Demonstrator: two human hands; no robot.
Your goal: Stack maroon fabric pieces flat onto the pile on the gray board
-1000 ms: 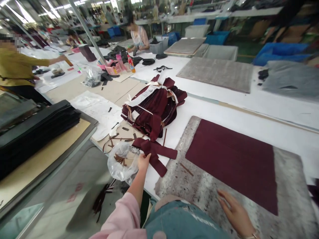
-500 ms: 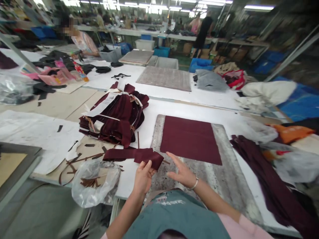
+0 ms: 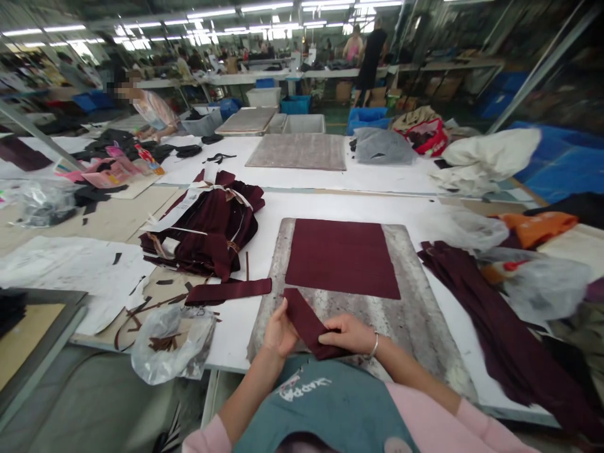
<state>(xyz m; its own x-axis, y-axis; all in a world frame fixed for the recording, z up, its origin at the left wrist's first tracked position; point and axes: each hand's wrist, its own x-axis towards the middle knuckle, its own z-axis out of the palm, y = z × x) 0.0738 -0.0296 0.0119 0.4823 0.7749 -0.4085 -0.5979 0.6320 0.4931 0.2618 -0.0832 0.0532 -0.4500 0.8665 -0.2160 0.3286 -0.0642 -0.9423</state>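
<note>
Between my hands, close to my apron, is a maroon fabric strip (image 3: 306, 322). My left hand (image 3: 279, 333) grips its upper left end, thumb on top. My right hand (image 3: 348, 335) is closed on its lower right part. Just beyond lies a maroon fabric panel (image 3: 340, 259), flat on a worn grey board (image 3: 419, 314). Left of the board, another maroon strip (image 3: 231, 290) rests on the white table. Behind that strip sits a tied bundle of maroon cut pieces (image 3: 202, 226) with a white paper tag (image 3: 182, 207).
A clear plastic bag (image 3: 163, 349) with brown scraps hangs at the table's front edge. Long maroon fabric (image 3: 476, 314) and plastic bags (image 3: 538, 283) lie on the right. Across the table are a second grey board (image 3: 297, 151) and a person (image 3: 155, 113) bent over dark pieces.
My left hand has drawn a strip off the other one and brought it over the board. My right hand, open before, has closed on it. The view has shifted slightly.
</note>
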